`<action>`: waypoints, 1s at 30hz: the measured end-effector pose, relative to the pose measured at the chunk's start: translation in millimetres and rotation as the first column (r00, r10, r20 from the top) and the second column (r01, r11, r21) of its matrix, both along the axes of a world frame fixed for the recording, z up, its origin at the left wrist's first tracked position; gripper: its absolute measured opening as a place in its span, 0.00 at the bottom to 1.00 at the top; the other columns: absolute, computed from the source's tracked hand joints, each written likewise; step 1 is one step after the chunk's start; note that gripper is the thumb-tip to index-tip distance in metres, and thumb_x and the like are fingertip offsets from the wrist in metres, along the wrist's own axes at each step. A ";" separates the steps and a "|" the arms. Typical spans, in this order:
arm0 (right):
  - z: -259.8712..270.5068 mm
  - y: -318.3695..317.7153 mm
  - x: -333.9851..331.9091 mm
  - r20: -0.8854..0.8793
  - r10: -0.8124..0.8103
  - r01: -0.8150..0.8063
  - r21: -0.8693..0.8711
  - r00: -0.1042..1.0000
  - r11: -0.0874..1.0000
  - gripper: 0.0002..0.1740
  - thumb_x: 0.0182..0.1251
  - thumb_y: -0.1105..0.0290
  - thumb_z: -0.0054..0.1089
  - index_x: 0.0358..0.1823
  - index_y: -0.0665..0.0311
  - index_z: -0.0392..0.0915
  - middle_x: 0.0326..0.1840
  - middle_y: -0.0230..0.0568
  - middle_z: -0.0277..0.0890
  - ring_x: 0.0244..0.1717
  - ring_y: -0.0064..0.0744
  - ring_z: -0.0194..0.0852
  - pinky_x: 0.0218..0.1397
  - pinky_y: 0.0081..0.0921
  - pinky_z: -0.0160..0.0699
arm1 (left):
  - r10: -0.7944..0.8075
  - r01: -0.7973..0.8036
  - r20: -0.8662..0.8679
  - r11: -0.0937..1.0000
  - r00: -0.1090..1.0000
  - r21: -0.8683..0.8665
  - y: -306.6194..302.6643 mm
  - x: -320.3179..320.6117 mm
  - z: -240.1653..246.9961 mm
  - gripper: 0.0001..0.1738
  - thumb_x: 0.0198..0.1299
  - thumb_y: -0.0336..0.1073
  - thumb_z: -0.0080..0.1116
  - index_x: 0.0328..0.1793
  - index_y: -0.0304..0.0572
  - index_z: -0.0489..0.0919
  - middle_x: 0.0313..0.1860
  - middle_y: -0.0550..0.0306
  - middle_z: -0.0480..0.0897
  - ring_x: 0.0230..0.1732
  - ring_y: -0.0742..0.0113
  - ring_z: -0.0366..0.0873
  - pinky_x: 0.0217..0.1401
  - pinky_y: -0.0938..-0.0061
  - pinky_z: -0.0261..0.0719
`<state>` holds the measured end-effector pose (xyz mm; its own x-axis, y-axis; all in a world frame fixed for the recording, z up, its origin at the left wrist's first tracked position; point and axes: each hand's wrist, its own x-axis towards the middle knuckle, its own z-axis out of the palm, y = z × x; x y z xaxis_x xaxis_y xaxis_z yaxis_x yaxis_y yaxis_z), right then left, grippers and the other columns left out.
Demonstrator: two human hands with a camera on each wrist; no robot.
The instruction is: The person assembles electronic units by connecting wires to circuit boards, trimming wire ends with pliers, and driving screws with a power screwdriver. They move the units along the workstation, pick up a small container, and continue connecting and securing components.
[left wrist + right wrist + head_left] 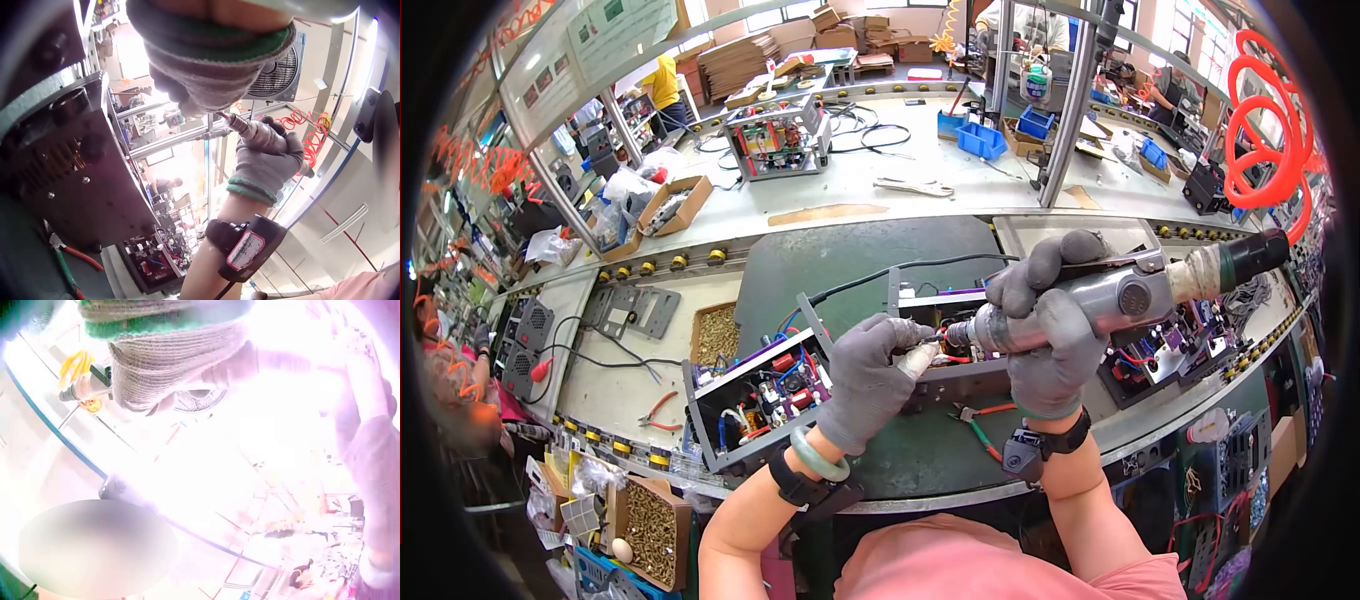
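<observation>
My gloved right hand (pixel 1055 345) grips a silver air screwdriver (pixel 1135 295), held nearly level with its bit toward the left. At the bit's tip my gloved left hand (pixel 865 385) pinches a small piece between thumb and forefinger; I cannot tell its kind. Both hands are over two open metal cases with wiring and circuit boards, the left case (pixel 700 420) and the middle case (pixel 965 385). The left wrist view shows the screwdriver (pixel 265 137) reaching the left glove (pixel 200 81). Glare washes out most of the right wrist view, where part of a glove (pixel 156 369) shows.
Red-and-green cutters (pixel 982 432) lie before the middle case, and red-handled pliers (pixel 662 410) farther left. A box of small brass-coloured parts (pixel 718 335) sits behind the left case. A red coiled hose (pixel 1250 130) hangs at right. Another open case (pixel 1155 370) stands right.
</observation>
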<state>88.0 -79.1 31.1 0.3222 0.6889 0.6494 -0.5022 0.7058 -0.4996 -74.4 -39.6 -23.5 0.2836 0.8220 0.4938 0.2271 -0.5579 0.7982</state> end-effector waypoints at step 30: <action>-1.3 -9.5 2.3 0.093 0.130 -0.111 -0.185 0.987 0.976 0.29 0.50 0.72 0.61 0.59 0.57 0.71 0.39 0.34 0.68 0.30 0.28 0.72 0.36 0.33 0.77 | -0.166 0.165 -0.171 0.986 0.971 -0.022 4.3 -8.0 -0.9 0.07 0.53 0.32 0.71 0.39 0.43 0.88 0.31 0.52 0.83 0.31 0.55 0.82 0.35 0.65 0.78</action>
<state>90.3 -88.5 29.8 0.1669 0.8267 0.5373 -0.5172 0.5374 -0.6662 -82.4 -35.3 -24.4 0.4961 0.7598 0.4201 0.2662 -0.5937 0.7594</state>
